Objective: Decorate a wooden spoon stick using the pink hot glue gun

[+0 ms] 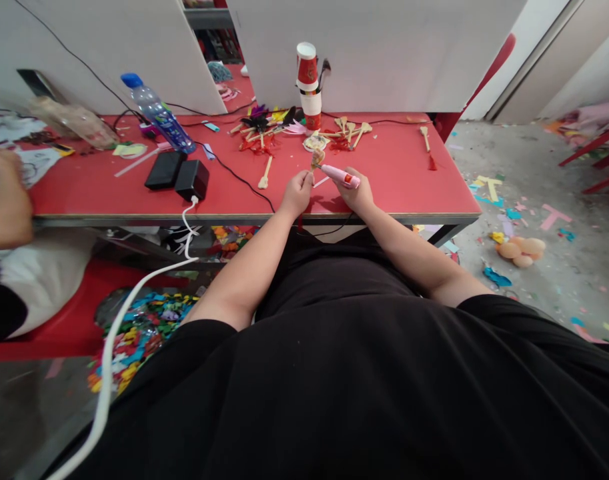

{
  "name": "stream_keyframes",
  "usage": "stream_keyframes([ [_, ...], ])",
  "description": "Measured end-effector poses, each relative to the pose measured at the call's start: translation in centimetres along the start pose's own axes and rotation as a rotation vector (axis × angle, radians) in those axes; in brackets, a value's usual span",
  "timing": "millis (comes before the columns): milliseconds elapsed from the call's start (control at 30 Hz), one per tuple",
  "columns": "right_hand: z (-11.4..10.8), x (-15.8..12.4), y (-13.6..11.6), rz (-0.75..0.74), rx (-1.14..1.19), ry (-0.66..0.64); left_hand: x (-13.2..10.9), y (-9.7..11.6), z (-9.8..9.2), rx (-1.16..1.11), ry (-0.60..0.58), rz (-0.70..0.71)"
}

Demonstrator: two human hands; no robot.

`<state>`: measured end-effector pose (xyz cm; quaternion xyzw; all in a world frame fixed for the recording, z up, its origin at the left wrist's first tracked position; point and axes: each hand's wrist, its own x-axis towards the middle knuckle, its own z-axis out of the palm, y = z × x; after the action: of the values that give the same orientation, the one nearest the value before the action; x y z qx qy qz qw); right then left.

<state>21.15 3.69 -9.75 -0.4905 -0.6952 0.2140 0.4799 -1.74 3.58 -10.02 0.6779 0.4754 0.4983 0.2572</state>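
My left hand (296, 193) rests near the front edge of the red table (394, 193), fingers pinched on a small wooden stick piece (316, 159) held upright. My right hand (358, 193) is closed around a pink pen-shaped tool with a red button (340, 176), its tip pointing left toward the wooden piece. The two hands sit close together, a few centimetres apart. A dark cable runs under my right wrist off the table edge.
Several wooden sticks, red tassels and feathers (264, 127) litter the table's back. Stacked paper cups (308, 83), a water bottle (157, 113), two black boxes (177, 175) with a white cable (149, 280). Another person's hand (1, 200) at left. Paper scraps on the floor (514, 220).
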Motion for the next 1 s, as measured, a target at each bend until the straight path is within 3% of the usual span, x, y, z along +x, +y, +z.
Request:
stream_keyframes([
  [1000,-0.5,-0.4,-1.1,-0.016,0.024,-0.037,-0.3,0.6,-0.1,-0.031,-0.004,0.008],
])
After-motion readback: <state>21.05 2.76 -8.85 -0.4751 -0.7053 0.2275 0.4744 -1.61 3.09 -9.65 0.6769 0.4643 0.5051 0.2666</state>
